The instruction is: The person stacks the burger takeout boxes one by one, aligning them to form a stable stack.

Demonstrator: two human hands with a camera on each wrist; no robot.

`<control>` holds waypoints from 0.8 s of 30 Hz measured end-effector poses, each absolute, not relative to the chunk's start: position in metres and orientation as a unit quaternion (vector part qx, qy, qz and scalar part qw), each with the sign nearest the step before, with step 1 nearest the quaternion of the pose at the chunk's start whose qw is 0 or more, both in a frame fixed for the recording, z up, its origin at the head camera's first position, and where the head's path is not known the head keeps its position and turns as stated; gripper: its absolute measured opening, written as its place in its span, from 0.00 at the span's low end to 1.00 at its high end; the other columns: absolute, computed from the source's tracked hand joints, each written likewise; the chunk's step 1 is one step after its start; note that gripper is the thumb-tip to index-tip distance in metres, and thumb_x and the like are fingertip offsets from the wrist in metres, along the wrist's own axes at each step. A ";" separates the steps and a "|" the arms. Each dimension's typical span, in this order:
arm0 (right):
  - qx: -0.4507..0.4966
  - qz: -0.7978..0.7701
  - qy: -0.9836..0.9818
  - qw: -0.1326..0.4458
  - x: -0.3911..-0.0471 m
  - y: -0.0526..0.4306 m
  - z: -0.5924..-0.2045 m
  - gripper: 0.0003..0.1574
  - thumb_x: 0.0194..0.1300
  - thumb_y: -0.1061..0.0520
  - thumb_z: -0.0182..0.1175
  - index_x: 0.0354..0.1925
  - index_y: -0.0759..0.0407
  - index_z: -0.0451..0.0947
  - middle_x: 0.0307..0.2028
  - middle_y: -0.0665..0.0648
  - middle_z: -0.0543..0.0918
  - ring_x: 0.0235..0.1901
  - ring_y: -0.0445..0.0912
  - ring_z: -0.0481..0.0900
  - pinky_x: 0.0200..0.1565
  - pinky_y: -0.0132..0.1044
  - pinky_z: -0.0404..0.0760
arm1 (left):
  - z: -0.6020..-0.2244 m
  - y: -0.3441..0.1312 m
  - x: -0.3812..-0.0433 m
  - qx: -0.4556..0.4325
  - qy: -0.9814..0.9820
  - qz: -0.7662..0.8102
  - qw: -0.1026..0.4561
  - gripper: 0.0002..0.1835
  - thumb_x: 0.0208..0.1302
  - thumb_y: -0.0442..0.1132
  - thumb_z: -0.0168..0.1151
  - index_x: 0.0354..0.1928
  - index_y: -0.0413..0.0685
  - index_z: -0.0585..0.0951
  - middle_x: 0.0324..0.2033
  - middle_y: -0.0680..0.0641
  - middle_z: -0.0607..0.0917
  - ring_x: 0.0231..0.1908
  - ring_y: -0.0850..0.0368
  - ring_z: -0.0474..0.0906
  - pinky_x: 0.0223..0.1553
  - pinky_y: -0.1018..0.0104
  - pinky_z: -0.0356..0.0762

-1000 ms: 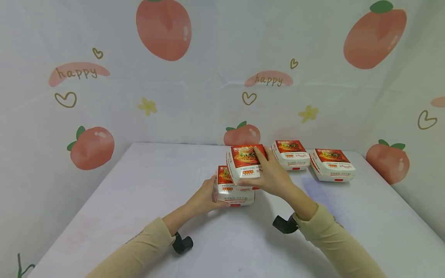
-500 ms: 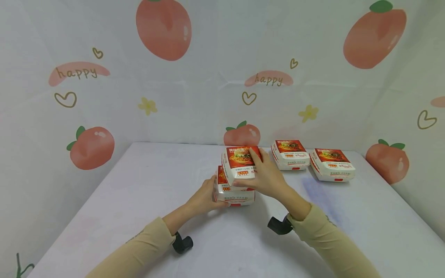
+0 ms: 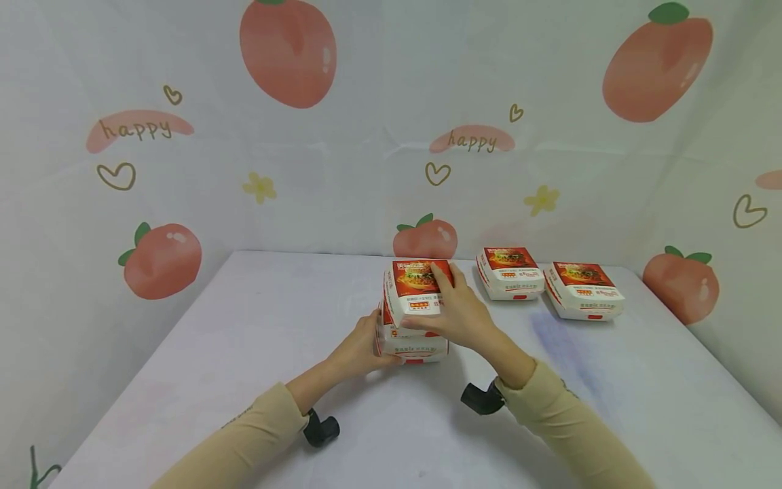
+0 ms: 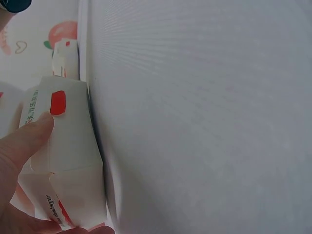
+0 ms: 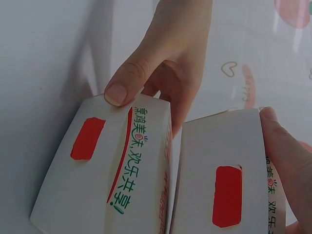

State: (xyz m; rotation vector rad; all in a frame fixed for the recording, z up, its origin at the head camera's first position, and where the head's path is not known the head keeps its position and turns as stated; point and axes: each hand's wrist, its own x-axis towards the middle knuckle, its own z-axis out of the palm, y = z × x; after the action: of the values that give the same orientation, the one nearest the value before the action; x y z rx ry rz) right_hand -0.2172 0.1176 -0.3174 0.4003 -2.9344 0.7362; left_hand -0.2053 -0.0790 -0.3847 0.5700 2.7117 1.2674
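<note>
A white hamburger box (image 3: 421, 350) with a red printed top stands on the white table, and my left hand (image 3: 357, 350) holds its left side. In the left wrist view, the thumb lies on this box's (image 4: 73, 141) side wall with the other fingers round its far end. My right hand (image 3: 466, 316) grips a second, matching hamburger box (image 3: 408, 303) directly above the first, hiding most of its top. The right wrist view shows the upper box (image 5: 197, 151) close over the lower box (image 5: 107, 161), a narrow gap narrowing between them. Both boxes carry a red tab.
Two more hamburger boxes stand at the back right: one box (image 3: 510, 273) nearer the middle, another box (image 3: 584, 291) farther right. A white cloth backdrop (image 3: 342, 183) printed with fruit and hearts rises behind the table (image 3: 275, 299).
My right hand has moved left and slightly down with the upper box, so it now sits more squarely over the lower one. The left hand and lower box have stayed in place.
</note>
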 end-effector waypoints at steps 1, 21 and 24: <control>0.130 0.241 -0.961 0.045 -0.217 0.117 -0.318 0.71 0.42 0.26 0.66 0.72 0.58 0.47 0.71 0.67 0.48 0.62 0.62 0.66 0.55 0.54 0.76 | -0.385 -0.079 -0.205 0.188 0.889 0.414 0.047 0.51 0.47 0.40 0.73 0.69 0.37 0.53 0.58 0.38 0.69 0.61 0.44 0.64 0.63 0.43 0.65; 0.109 0.208 -0.971 0.038 -0.219 0.106 -0.317 0.69 0.43 0.23 0.62 0.72 0.54 0.47 0.71 0.67 0.48 0.59 0.64 0.69 0.49 0.54 0.78 | -0.385 -0.078 -0.206 0.204 0.887 0.414 0.029 0.47 0.47 0.40 0.74 0.66 0.36 0.57 0.55 0.38 0.71 0.59 0.45 0.66 0.61 0.46 0.68; 0.109 0.204 -0.972 0.031 -0.218 0.107 -0.315 0.69 0.45 0.22 0.61 0.73 0.53 0.46 0.71 0.66 0.47 0.60 0.64 0.68 0.50 0.55 0.78 | -0.385 -0.079 -0.206 0.209 0.884 0.417 0.031 0.47 0.47 0.40 0.73 0.65 0.37 0.57 0.55 0.39 0.71 0.59 0.45 0.66 0.61 0.46 0.68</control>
State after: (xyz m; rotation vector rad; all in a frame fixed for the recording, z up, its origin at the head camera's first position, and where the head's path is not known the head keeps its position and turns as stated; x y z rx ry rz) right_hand -0.2177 0.1069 -0.3154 0.3374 -2.9969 0.6281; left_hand -0.2056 -0.0787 -0.3849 0.6447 2.7243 1.2847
